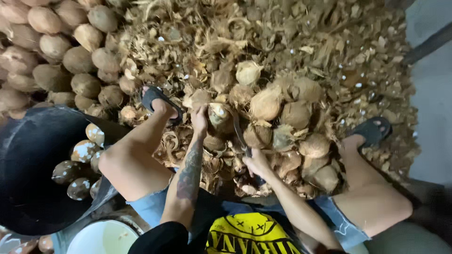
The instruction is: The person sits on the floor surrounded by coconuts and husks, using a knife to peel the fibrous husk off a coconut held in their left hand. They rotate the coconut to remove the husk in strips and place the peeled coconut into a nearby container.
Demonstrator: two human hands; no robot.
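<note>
Left hand (199,118) is wrapped around a partly husked coconut (217,114), fingers curled on its left side, steadying it on top of the husk heap (282,42). Right hand (256,162) is fisted around the handle of a dark curved blade (239,134) — the blade tip points up toward that same coconut, just right of it; whether it touches is hard to tell. The held coconut sits at the near edge of the husk heap, between the person's two knees.

Right of the held coconut, a cluster of brown fibrous coconuts (292,117), touching each other. Far left of it, a stacked pile of unhusked coconuts (56,51) fills the top-left corner. Below-left of the held coconut, a big black tub (28,164) holds dark peeled coconuts with white patches (77,153). Below that tub — a white bucket (101,237), rim only partly seen.

Left foot in a black sandal (157,101) rests on husks just left of the held coconut; right foot in a black sandal (372,130) well to its right.
</note>
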